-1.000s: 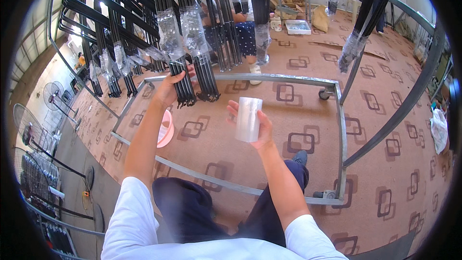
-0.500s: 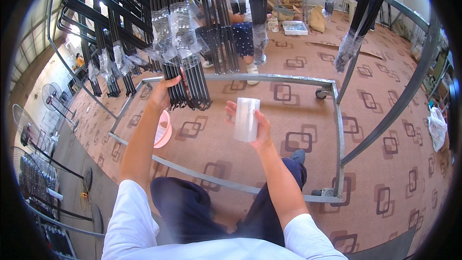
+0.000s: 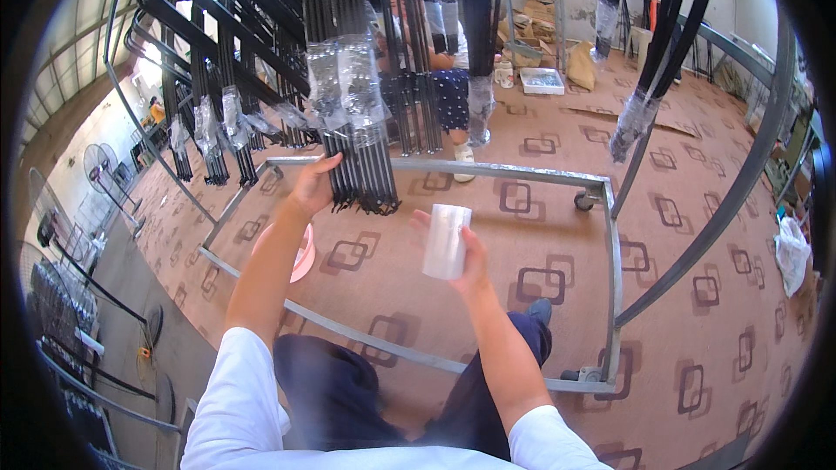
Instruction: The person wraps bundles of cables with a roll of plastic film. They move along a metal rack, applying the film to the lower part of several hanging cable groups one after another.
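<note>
Two hanging bundles of long thin black strips (image 3: 361, 170) press side by side in front of me. Crinkled clear film (image 3: 344, 91) is wrapped round them above their loose lower ends. My left hand (image 3: 315, 183) grips their left edge below the film, with the thumb in front and the other fingers mostly hidden behind. In my right hand (image 3: 470, 263) is a roll of clear plastic film (image 3: 448, 242), held roughly upright with the thumb on its right side. This roll is apart from the strips, lower and to their right.
Wheeled metal rack frame (image 3: 616, 278) surrounds the patterned floor before me. More wrapped black bundles (image 3: 640, 109) hang from it. A pink basin (image 3: 304, 259) sits behind my left forearm. Beyond the rack are a seated person (image 3: 450, 91) and a white tray (image 3: 542, 81). Fans (image 3: 100, 165) stand at left.
The two bundles, slightly apart before, now press together in one row, my left hand still on their left edge. The view has tilted up a little; the film roll stays in my right hand.
</note>
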A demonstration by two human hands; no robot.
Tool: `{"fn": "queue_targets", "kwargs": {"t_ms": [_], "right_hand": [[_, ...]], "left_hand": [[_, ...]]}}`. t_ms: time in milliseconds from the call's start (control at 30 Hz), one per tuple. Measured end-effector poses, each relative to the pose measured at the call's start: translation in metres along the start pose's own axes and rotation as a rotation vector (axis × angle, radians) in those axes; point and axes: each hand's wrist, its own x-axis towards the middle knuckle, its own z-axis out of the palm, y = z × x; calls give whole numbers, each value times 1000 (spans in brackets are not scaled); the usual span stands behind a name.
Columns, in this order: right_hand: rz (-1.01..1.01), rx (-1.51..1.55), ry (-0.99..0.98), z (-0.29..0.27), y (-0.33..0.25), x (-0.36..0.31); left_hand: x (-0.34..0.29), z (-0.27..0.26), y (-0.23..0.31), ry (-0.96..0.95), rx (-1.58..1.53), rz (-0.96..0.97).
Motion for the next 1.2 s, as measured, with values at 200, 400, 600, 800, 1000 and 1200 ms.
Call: {"fn": "queue_targets", "kwargs": {"t_ms": [200, 400, 600, 800, 1000, 1200], "right_hand": [[12, -6, 14, 3, 0, 1], [-8, 12, 74, -4, 11, 4], [-151, 1, 60, 4, -2, 0], [-330, 82, 37, -6, -28, -7], [-395, 5, 123, -6, -48, -16], [-333, -125, 141, -13, -45, -14]], "left_hand": [[5, 27, -9, 27, 20, -18], [21, 57, -30, -83, 30, -35], [34, 85, -44, -183, -103, -19], [29, 105, -59, -305, -173, -15], [7, 122, -47, -326, -194, -27], [13, 122, -57, -372, -248, -77]]}}
